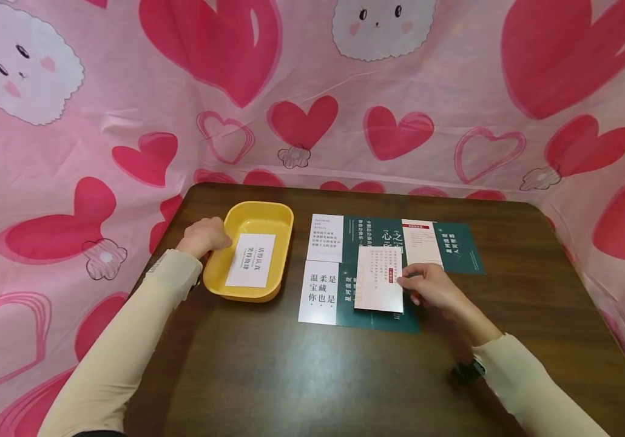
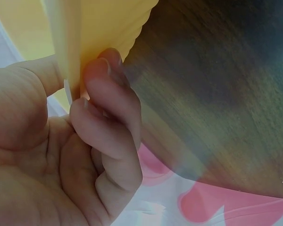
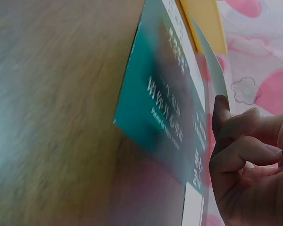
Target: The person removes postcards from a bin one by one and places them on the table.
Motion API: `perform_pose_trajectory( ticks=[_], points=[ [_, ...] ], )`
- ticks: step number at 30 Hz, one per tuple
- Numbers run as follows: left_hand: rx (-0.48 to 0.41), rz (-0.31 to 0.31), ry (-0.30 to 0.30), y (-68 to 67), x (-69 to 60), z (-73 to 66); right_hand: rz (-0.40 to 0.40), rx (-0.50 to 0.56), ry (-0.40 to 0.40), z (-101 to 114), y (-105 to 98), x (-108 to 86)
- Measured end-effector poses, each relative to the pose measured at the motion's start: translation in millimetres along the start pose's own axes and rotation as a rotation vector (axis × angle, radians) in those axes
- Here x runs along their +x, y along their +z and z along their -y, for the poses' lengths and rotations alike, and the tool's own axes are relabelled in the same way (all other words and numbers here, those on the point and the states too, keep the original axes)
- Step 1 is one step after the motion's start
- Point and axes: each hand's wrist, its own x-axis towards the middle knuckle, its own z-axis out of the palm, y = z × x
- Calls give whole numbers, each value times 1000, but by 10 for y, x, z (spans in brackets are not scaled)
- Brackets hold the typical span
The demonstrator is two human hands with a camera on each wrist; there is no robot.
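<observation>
My left hand (image 1: pixel 206 237) grips the left rim of a yellow plastic basin (image 1: pixel 255 209); in the left wrist view, curled fingers (image 2: pixel 113 103) and thumb pinch its wall. Inside the basin lies a white card (image 1: pixel 251 261) with dark print. My right hand (image 1: pixel 432 288) pinches the right edge of a pale pink card (image 1: pixel 378 279) with a red label. The right wrist view shows that card (image 3: pixel 214 66) raised above the green cards (image 3: pixel 155 103). Below it in the head view, it partly covers the lower row of cards.
On the brown table (image 1: pixel 290 376), white and green printed cards lie in two rows right of the basin, including a white card (image 1: pixel 318 294) and a green card (image 1: pixel 460 249). Another pink card (image 1: pixel 422 243) lies in the upper row. A pink heart-patterned cloth (image 1: pixel 345 79) hangs behind.
</observation>
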Motion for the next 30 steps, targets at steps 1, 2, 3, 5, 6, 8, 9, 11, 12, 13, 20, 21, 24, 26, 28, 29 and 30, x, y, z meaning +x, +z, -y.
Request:
perform_pose_trajectory(
  ticks=[1,2,3,5,6,8,9,11,12,13,20,21,24,26,28,29,30],
  points=[
    [4,-4,1,4,4,-3,0,-4,6,-18,-16,-15],
    [6,-5,3,5,6,-3,0,-7,7,-37,-30,-29],
    [7,-6,5,5,4,-5,-1,-11,11,-54,-43,-44],
    [8,-9,7,3,0,-4,-1,-15,14,-83,-63,-74],
    [11,-12,8,3,-4,-6,-1,-15,15,-99,-72,-86],
    [12,-16,8,3,-14,-7,-2,-17,17,-124,-90,-110],
    [13,-18,8,2,-19,-10,-1,-17,18,-136,-99,-121],
    [15,-19,8,3,-23,-12,2,-17,18,-156,-115,-139],
    [13,-16,7,4,-24,-14,4,-14,19,-167,-123,-147],
    [10,-13,6,6,-23,-15,7,-12,20,-176,-131,-154],
    [12,-10,10,16,-15,-9,23,-24,33,-265,-192,-202],
    [11,-10,10,16,-12,-5,23,-29,35,-280,-204,-209],
    [4,-8,7,14,-8,1,29,-33,38,-318,-241,-228],
    [-3,-3,5,9,-7,1,31,-35,40,-338,-266,-241],
    [-11,3,1,5,-7,-2,33,-39,45,-351,-288,-255],
    [-14,6,-1,3,-6,-3,32,-41,45,-358,-302,-261],
    [-16,8,-3,1,-6,-5,32,-43,48,-362,-313,-268]
  ],
)
